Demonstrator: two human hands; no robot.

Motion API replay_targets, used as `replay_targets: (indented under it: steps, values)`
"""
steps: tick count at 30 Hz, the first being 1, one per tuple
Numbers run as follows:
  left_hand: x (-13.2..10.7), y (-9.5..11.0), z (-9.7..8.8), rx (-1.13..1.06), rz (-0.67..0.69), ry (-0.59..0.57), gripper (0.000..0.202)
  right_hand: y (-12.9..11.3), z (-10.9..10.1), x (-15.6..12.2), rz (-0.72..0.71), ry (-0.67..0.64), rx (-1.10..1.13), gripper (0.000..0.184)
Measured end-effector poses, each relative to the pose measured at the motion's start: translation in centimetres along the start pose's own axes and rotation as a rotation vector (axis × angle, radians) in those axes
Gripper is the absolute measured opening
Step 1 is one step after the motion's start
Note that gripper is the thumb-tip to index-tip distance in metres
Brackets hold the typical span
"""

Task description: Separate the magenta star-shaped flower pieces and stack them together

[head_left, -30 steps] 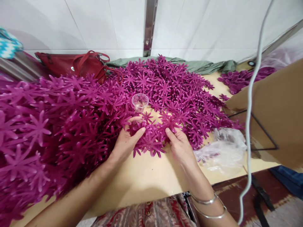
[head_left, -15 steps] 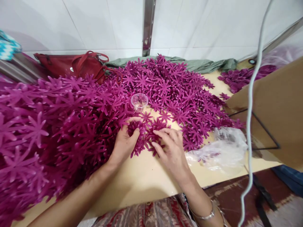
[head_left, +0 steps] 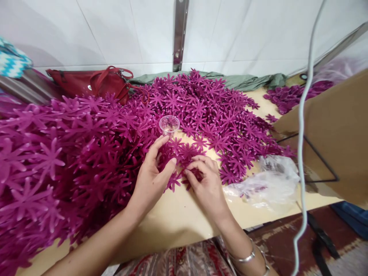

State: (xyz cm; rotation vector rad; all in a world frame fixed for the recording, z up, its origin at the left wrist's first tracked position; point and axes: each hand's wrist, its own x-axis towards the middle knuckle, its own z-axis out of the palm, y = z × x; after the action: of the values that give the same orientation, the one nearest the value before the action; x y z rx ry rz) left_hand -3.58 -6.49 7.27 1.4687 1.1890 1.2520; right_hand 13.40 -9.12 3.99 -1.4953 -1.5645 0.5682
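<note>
I am watching the left hand (head_left: 149, 182) curling its fingers (head_left: 157, 146) round a bunch of purple flowers (head_left: 184, 151). The thumb is pressing in from the near side, and the forefinger is stretching up almost to the clear cup (head_left: 169, 125). The right hand (head_left: 209, 188) is bending its fingers (head_left: 201, 161) inward, the tips pressed close together and pinching the near edge of the same bunch. The bunch is sitting just on the near side of the cup, between the two hands, which are almost meeting there. Bare table (head_left: 178, 220) is showing nearer still from the cup, under both wrists, and two bangles (head_left: 244, 257) are hanging on the right forearm. A deep heap of flowers (head_left: 66, 161) is piling up left of the cup and spreading on behind and right of it. A crumpled plastic bag (head_left: 267, 184) is lying right of the cup and nearer to me. Cardboard (head_left: 333, 130) is leaning further right, with a grey cable (head_left: 301, 126) dangling in front of it. A red bag (head_left: 97, 81) is resting behind the cup to the left.
</note>
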Motion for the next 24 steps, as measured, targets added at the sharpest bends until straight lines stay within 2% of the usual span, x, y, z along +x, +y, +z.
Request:
replay_targets:
  steps: [2,5,7,9,12,14,19,22,24]
  values:
    - [-0.1,0.8,0.0,-0.023,0.015,-0.024,0.050,0.3,-0.9,0.3,0.129,-0.012,0.243,0.005]
    - [0.1,1.8,0.0,0.097,0.102,-0.066,0.030,0.4,-1.8,0.6,0.280,-0.080,0.536,0.016]
    - [0.3,2.1,0.2,0.212,0.185,-0.101,0.030,-0.1,-2.0,0.8,0.291,-0.095,0.569,0.017]
    - [0.4,2.0,0.3,0.293,0.250,-0.134,0.035,-0.9,-2.1,0.9,0.267,-0.073,0.512,0.015]
    - [0.4,1.5,0.3,0.353,0.286,-0.143,0.019,-2.0,-1.9,0.9,0.238,-0.029,0.447,0.011]
    - [0.5,1.3,0.1,0.338,0.243,-0.107,0.012,-2.3,-1.9,0.6,0.235,-0.019,0.461,0.009]
    - [0.9,1.8,-0.6,0.169,0.023,-0.031,0.013,-2.1,-2.9,0.2,0.188,0.036,0.360,0.021]
    - [1.3,2.2,-1.0,0.103,-0.032,-0.007,0.014,-3.1,-3.9,0.3,0.086,0.119,0.302,0.013]
    - [1.5,2.3,-1.4,0.093,-0.045,0.006,0.015,-4.4,-4.6,-0.3,0.036,0.093,0.369,0.008]
